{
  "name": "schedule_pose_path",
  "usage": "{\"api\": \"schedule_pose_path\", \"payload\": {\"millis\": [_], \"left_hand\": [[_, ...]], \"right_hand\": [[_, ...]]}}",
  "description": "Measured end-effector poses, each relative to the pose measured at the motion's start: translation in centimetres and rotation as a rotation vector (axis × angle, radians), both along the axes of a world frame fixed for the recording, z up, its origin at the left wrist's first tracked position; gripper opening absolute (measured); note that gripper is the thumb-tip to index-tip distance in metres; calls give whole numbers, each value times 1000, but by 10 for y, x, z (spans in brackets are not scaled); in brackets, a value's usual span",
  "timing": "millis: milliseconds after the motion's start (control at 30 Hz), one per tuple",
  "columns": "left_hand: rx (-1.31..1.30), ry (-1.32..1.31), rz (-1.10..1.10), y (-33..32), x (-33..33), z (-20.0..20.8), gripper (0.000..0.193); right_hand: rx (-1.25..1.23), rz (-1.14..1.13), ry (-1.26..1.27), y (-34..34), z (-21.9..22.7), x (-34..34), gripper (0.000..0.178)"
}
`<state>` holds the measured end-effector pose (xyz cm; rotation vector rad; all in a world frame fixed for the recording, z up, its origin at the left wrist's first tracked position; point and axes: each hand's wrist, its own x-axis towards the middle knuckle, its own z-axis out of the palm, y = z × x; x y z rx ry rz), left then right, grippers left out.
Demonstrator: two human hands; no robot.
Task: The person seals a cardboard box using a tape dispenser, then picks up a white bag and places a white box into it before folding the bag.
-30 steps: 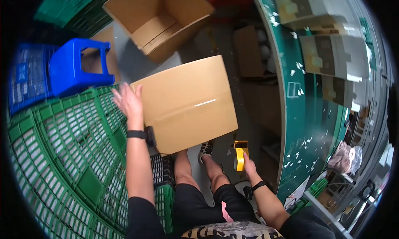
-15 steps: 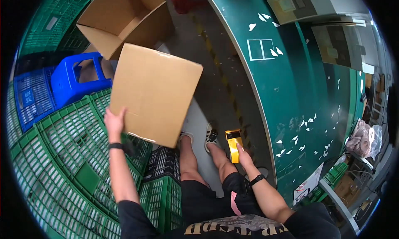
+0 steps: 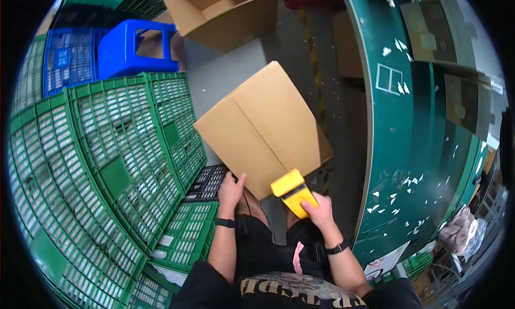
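A closed brown cardboard box (image 3: pixel 257 129) is tilted in front of my legs, with a seam running across its upper face. My left hand (image 3: pixel 230 192) grips the box's near left edge, thumb at the rim and fingertips partly hidden. In my right hand (image 3: pixel 320 209) is a yellow hand-held tool (image 3: pixel 294 196) with a dark band across it; its exact kind is unclear. The tool's head is at the box's near edge, overlapping it in view, and I cannot tell whether they touch.
Green plastic crates (image 3: pixel 120 164) are stacked along the left, with a blue plastic stool (image 3: pixel 118 54) behind them. An open cardboard box (image 3: pixel 236 24) stands at the far side. To the right runs a long green table (image 3: pixel 399 142) littered with white scraps.
The cardboard box has turned and come nearer my right side, now showing its seamed face. My left hand has shifted to its near edge, and the yellow tool has come up to the box.
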<state>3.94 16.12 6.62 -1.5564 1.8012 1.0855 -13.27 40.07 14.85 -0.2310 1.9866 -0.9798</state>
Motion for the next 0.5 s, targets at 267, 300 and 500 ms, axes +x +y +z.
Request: {"api": "schedule_pose_path", "payload": {"millis": [267, 300, 500], "left_hand": [[157, 971, 403, -123, -39, 98, 52], [287, 1090, 435, -133, -39, 104, 54], [490, 1273, 575, -175, -34, 124, 49]], "right_hand": [[-287, 618, 216, -179, 23, -91, 41], [-324, 614, 190, -198, 28, -96, 42], [-253, 785, 123, -283, 54, -107, 48]]}}
